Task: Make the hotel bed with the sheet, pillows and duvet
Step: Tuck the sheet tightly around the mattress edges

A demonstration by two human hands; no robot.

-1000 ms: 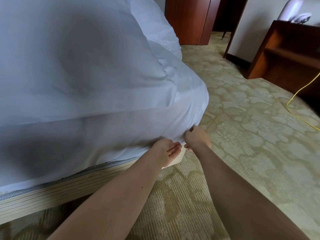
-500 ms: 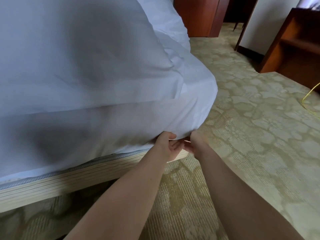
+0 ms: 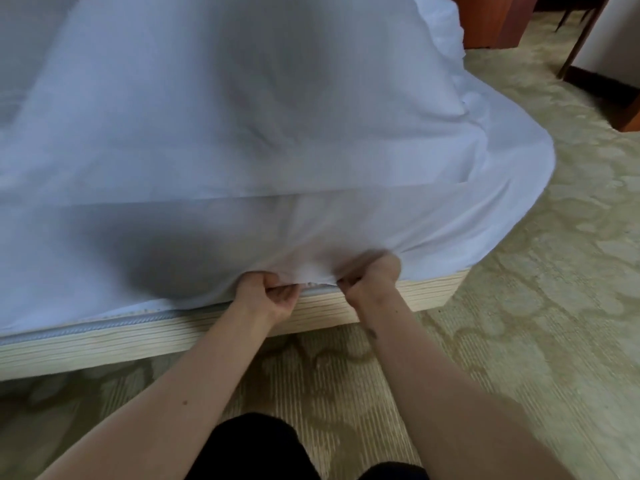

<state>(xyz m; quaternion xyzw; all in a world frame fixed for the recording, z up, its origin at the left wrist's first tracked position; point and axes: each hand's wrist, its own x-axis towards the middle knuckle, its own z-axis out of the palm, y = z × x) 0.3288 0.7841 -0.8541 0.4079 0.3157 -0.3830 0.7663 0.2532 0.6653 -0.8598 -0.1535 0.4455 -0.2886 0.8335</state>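
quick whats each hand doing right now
Left hand: fingers curled round the lower edge of the sheet.
Right hand: fingers curled, gripping the same sheet edge.

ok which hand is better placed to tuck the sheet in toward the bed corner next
Probably the right. The right hand grips the sheet hem nearer the corner, where it overhangs the bed base; the left hand holds it farther away.
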